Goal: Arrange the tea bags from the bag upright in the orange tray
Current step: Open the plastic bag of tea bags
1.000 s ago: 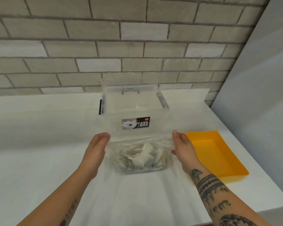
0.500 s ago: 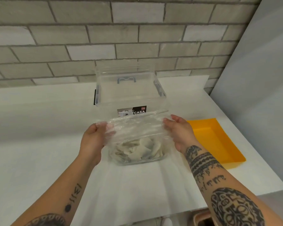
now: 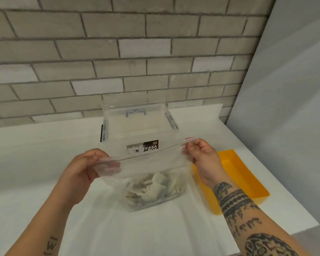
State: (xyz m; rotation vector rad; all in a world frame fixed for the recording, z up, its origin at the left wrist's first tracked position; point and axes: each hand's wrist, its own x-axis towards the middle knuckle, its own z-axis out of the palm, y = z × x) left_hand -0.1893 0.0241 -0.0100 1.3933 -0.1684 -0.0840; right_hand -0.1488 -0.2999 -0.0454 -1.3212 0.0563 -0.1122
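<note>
A person's left hand and right hand held a clear plastic bag by its two top corners above the white bench, each grip a pinch of thumb and curled fingers on the film, the bag's mouth stretched taut from left to right between them. The tea bags lay heaped loose in the bottom of the bag, none upright, hanging straight below the two grips; whether the bag's base touched the bench could not be told. The orange tray, with nothing seen in it, sat by the bench's right edge, its long axis running from the front edge toward the back wall, just beside the right forearm and to the right of the bag. That made the right hand the nearer one by far, with the left hand on the bag's far side from the tray. A clear storage box stood behind the bag toward the back edge. Judged from this, the mouth had yet to be opened, and the tea bags would have to travel rightward and down.
</note>
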